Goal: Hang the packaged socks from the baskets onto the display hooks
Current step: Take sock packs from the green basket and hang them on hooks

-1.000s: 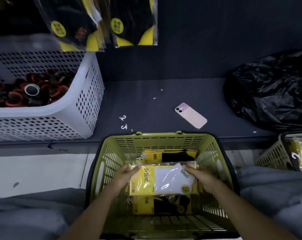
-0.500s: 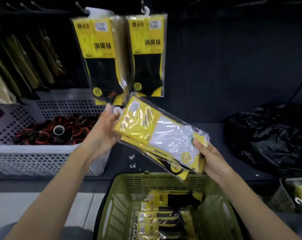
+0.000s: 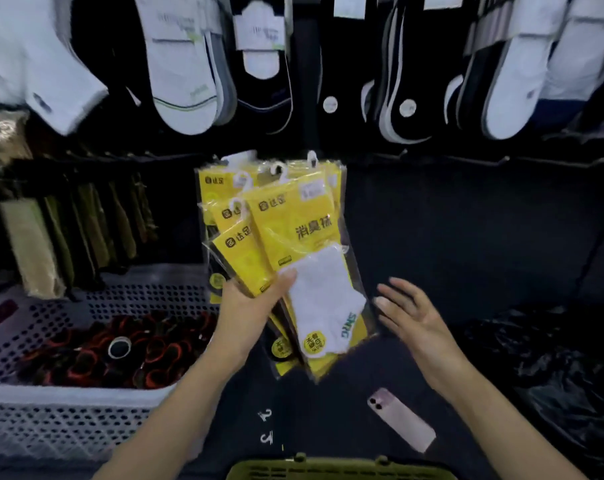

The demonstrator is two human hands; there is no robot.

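My left hand (image 3: pixel 250 301) grips a fanned stack of yellow sock packs (image 3: pixel 293 244), held upright in front of the dark display wall. The front pack shows a white sock, and small white plastic hangers stick up from the packs' tops. My right hand (image 3: pixel 409 315) hovers just right of the stack with its fingers spread and relaxed, holding nothing. Only the rim of the green basket (image 3: pixel 338 467) shows at the bottom edge. Behind the stack, more yellow packs hang on the wall, mostly hidden.
White and dark socks (image 3: pixel 186 74) hang in rows above. A white perforated bin (image 3: pixel 68 410) of red-and-black rolls sits at left. A pink phone (image 3: pixel 400 419) and two loose white hooks (image 3: pixel 266 426) lie on the dark shelf. A black plastic bag (image 3: pixel 549 365) fills the right.
The stack has risen and turned upright in front of the wall. My right hand has let go of it, and my left hand now holds it alone. The view has tilted upward.
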